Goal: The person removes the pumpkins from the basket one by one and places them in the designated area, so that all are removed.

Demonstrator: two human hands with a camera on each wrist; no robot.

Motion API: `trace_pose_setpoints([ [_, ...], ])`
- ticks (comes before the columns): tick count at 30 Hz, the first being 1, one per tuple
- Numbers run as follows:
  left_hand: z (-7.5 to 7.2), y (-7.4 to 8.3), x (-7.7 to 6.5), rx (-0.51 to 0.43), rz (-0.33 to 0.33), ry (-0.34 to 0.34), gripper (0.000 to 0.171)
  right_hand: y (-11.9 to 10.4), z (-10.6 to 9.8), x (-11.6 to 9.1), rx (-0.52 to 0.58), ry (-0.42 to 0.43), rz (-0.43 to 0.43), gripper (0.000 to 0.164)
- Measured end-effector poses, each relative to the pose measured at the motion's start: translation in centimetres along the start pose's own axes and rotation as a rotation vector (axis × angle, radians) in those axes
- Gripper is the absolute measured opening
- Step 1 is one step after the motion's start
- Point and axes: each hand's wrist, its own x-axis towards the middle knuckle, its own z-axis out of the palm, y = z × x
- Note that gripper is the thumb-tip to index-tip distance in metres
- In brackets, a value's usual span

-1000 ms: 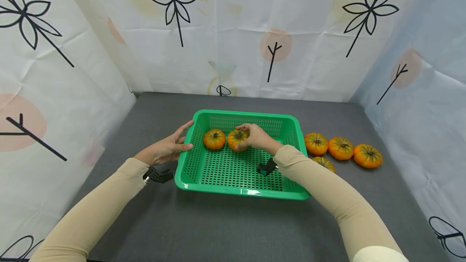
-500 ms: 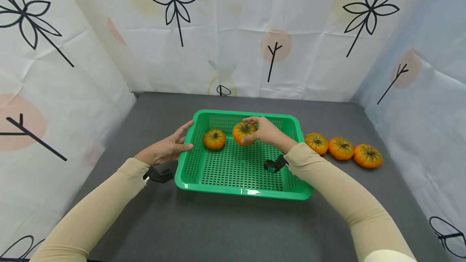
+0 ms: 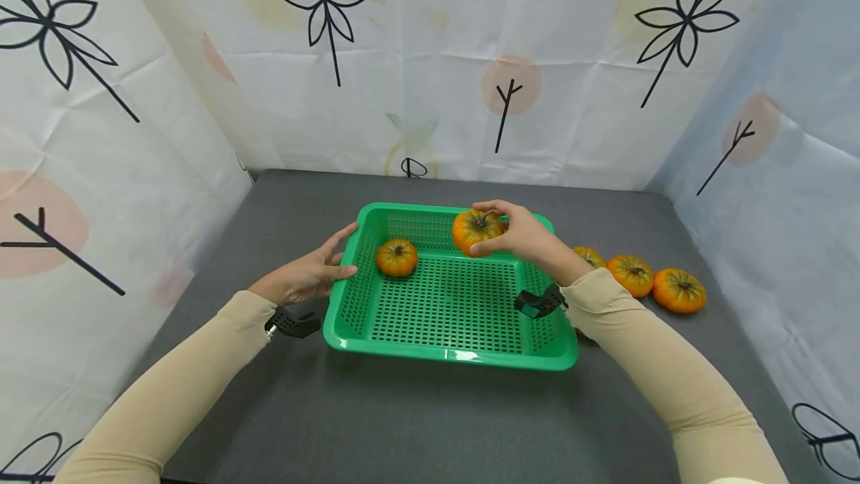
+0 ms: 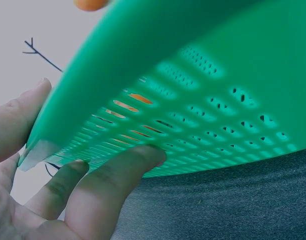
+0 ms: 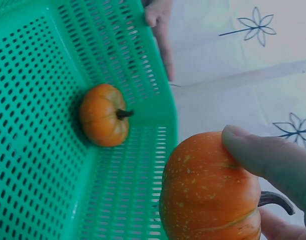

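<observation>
My right hand (image 3: 527,237) grips a small orange pumpkin (image 3: 477,231) above the back right part of the green basket (image 3: 450,358). The thumb (image 5: 263,155) presses on this pumpkin's skin near its curved stem in the right wrist view. On the basket's left side, my left hand (image 3: 305,275) holds the rim, with fingers (image 4: 110,185) against the perforated outer wall in the left wrist view. A second pumpkin (image 3: 396,258) sits inside the basket, near its left wall.
Right of the basket, several more pumpkins lie on the grey table (image 3: 430,424), among them a middle one (image 3: 630,275) and a rightmost one (image 3: 679,290). My right forearm partly covers this group. Patterned white cloth (image 3: 416,58) walls in the back and sides.
The right hand has lifted its pumpkin off the basket floor and carried it rightward and toward the back. My left hand, the basket and the other pumpkin inside stay put.
</observation>
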Motion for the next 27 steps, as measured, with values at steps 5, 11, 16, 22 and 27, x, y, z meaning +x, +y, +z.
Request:
trace_pose_setpoints([
  [5, 0.0, 0.0, 0.1, -0.008, 0.002, -0.005, 0.095, -0.2, -1.3, -1.5, -0.036, 0.023, -0.023, 0.078],
  [11, -0.1, -0.1, 0.1, -0.005, 0.0, 0.0, 0.094, -0.2, -2.8, -3.4, -0.1, 0.071, -0.006, 0.081],
  [16, 0.0, -0.1, 0.1, -0.013, -0.008, 0.008, 0.094, 0.2, -4.0, -4.8, -0.123, 0.114, 0.012, 0.083],
  [22, 0.1, 0.0, 0.1, -0.021, -0.01, 0.013, 0.094, 0.8, -5.0, -6.5, -0.137, 0.163, 0.039, 0.086],
  [27, 0.0, 0.0, 0.1, -0.018, -0.016, 0.022, 0.094, 1.5, -5.6, -7.7, -0.152, 0.194, 0.044, 0.086],
])
